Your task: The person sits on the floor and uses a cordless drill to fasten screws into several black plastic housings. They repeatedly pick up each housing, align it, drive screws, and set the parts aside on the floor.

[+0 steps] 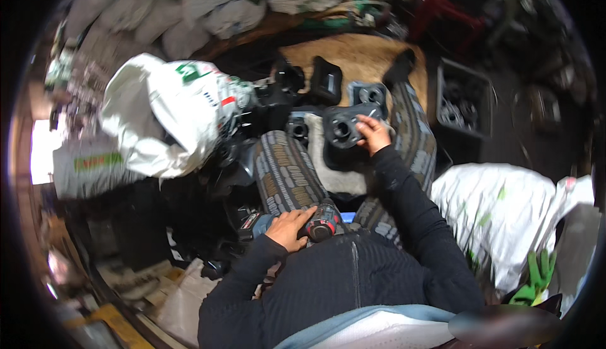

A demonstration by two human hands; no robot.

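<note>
Your right hand (374,136) grips a black plastic part (341,139) farther off, while your left hand (290,229) grasps a drill (324,221) near you

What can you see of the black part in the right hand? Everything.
The black part looks like plastic: a squarish, round-cornered body with a raised round collar around a dark opening, which faces the camera. The right hand grips its right side, fingers covering some of it. It is between the legs, over the pale cloth; whether it touches the cloth is unclear. Fine detail is blurred.
</note>
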